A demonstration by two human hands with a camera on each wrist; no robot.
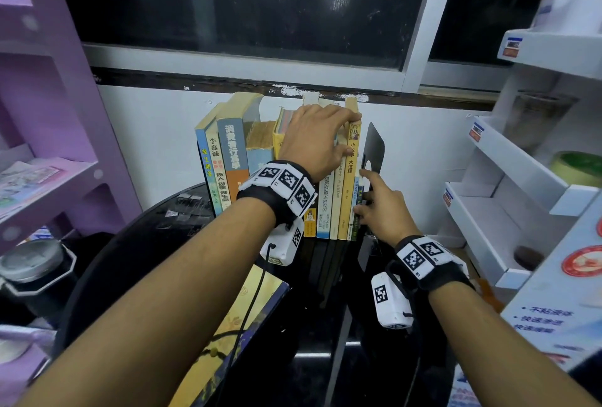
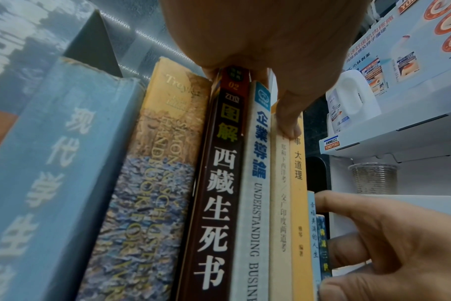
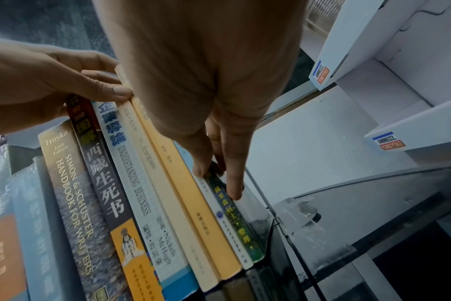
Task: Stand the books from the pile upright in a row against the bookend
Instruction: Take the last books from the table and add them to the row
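Several books stand upright in a row [image 1: 277, 165] on the black table, ending at a black bookend [image 1: 374, 149] on the right. My left hand [image 1: 350, 133] lies over the book tops. Its fingers curl over the tall yellow book [image 1: 349, 191] and its thumb [image 2: 288, 122] presses the yellow and cream spines. My right hand [image 1: 363, 195] is low beside the bookend and pinches a thin green book [image 3: 234, 220], the last in the row, with the index finger pointing up along the bookend. One book [image 1: 234, 325] lies flat at the table's near left.
A purple shelf unit [image 1: 49, 113] stands on the left, with a grey-lidded jar [image 1: 32, 263] in front of it. White display shelves [image 1: 521, 178] holding a plastic cup [image 2: 373, 177] crowd the right. The white wall and a dark window are right behind the row.
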